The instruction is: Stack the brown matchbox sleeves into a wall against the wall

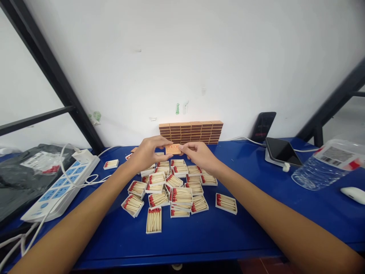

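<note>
Between my two hands is a small orange matchbox (pixel 173 149) with printing on its face. My left hand (pixel 149 152) pinches its left end between thumb and fingers. The right end is gripped by the fingertips of my right hand (pixel 198 154). Beneath and in front of my hands lies a loose heap of open matchbox trays (pixel 182 195), filled with red-headed matches. One filled tray (pixel 226 203) lies apart at the right, another (pixel 111 164) at the left. Behind my hands, a stacked block of matchboxes (pixel 194 131) stands against the wall, striking sides facing me.
A white power strip (pixel 61 186) with cables and a black plastic bag (pixel 25 175) lie at the left of the blue table (pixel 199 243). Toward the right are a phone on a stand (pixel 283 151), an upright black device (pixel 262 126), a plastic bottle (pixel 322 167) and a white mouse-like object (pixel 353 194).
</note>
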Demonstrator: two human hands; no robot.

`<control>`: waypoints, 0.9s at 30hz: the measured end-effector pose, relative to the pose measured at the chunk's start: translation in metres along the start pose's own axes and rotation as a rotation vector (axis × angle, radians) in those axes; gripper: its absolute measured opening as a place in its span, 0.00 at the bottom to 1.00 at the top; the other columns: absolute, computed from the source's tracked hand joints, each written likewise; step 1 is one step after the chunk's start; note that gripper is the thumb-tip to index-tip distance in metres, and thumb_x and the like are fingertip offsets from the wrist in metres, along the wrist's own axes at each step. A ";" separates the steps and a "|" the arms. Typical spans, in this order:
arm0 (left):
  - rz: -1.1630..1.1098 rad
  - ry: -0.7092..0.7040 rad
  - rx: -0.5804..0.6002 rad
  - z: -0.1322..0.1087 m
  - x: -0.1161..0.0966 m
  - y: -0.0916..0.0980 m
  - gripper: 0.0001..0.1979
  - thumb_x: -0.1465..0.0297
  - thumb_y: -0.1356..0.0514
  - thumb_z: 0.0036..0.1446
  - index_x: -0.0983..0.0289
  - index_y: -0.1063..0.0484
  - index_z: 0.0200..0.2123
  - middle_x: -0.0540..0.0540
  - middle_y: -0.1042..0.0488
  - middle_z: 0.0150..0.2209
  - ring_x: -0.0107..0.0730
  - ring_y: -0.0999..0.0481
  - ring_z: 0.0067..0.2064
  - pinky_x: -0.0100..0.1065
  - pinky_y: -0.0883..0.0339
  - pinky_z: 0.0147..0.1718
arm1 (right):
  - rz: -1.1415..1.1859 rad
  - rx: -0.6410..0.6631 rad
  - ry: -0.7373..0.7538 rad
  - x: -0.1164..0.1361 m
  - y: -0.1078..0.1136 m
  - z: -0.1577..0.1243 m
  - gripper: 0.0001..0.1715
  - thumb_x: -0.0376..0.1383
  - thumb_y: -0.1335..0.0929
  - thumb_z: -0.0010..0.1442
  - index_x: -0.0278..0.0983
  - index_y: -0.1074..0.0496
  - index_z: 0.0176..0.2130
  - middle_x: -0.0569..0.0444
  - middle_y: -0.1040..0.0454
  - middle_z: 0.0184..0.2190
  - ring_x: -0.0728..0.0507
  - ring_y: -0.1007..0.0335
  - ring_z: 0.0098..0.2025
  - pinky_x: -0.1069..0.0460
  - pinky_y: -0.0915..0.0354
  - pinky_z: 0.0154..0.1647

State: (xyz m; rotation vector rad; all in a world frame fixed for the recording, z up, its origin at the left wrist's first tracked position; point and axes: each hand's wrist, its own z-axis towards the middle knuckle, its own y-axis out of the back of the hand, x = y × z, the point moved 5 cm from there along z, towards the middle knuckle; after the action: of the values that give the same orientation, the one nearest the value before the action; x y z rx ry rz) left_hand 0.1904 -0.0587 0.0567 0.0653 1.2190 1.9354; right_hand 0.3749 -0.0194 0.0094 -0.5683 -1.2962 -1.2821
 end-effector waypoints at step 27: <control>0.084 -0.223 -0.070 -0.004 -0.007 -0.006 0.15 0.66 0.31 0.59 0.61 0.19 0.50 0.59 0.17 0.46 0.38 0.18 0.46 0.39 0.23 0.46 | -0.207 -0.035 0.123 -0.005 0.001 0.001 0.14 0.41 0.31 0.59 0.35 0.17 0.33 0.56 0.28 0.20 0.49 0.42 0.22 0.52 0.45 0.25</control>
State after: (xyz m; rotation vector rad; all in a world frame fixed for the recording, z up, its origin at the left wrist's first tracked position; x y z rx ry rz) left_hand 0.1964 -0.0650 0.0526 0.2924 1.0147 1.9811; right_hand 0.3768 -0.0158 0.0057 -0.3799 -1.2563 -1.4889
